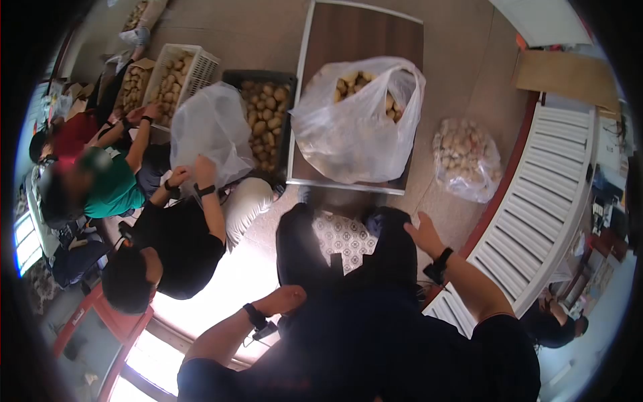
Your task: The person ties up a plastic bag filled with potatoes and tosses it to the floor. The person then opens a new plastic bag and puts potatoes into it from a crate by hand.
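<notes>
My left hand is at my left thigh, its back toward the camera and its fingers hidden from view. Beside my right knee, my right hand is held with its fingers apart and nothing in them. In front of me, a clear plastic bag stands on a dark brown table. Potatoes show through the open mouth of the bag. Neither hand touches the bag.
A black crate and a white crate, both with potatoes, are on the left. A person in black beside me handles a plastic bag. A filled bag lies on the floor at right, near a white slatted panel.
</notes>
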The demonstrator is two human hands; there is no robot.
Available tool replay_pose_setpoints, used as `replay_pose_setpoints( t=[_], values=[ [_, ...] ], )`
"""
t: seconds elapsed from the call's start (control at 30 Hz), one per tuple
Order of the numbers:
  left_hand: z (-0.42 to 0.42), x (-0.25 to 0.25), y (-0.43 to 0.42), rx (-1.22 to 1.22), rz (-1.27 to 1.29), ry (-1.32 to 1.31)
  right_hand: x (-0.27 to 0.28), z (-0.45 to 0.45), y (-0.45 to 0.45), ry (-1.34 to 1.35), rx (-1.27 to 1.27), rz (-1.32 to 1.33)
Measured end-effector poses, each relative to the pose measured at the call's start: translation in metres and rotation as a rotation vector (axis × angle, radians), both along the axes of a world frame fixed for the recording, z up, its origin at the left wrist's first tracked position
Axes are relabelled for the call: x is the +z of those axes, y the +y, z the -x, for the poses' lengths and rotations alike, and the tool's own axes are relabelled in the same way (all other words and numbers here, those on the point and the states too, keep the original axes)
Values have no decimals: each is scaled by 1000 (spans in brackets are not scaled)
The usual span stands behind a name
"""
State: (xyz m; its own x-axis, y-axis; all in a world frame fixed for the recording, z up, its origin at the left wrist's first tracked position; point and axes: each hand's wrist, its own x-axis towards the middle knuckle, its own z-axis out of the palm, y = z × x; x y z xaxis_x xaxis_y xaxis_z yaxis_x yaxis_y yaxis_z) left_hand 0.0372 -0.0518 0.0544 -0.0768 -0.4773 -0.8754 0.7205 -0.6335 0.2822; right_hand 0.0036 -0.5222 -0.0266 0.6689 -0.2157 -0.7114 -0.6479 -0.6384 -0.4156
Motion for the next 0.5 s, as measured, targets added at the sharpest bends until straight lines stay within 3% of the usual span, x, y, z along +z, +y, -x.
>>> replay_pose_setpoints(
  t=[0.07, 0.1, 0.2, 0.3, 0.37, 0.4, 0.47, 0.5],
  values=[
    [-3, -43, -1, 37, 155, -135, -19, 34, 5, 7, -44, 60],
    [-11, -54, -9, 21, 151, -116, -31, 44, 4, 25, -60, 56],
    [-54, -106, -43, -354, 98, 81, -87, 51, -3, -127, -303, 166],
    [-72, -174, -81, -352, 159, 92, -123, 30, -18, -216, -466, 168],
    [-94, -210, -123, -582, 233, -150, -152, 29, -29, -249, -560, 128],
    [-93, -234, -137, -582, 234, -172, -163, 24, -32, -273, -650, 81],
    [-84, -274, -163, -418, 434, -637, -170, 16, -35, -316, -724, 44],
    [-81, -287, -177, -423, 448, -672, -175, 12, -37, -350, -799, 2]
  ],
)
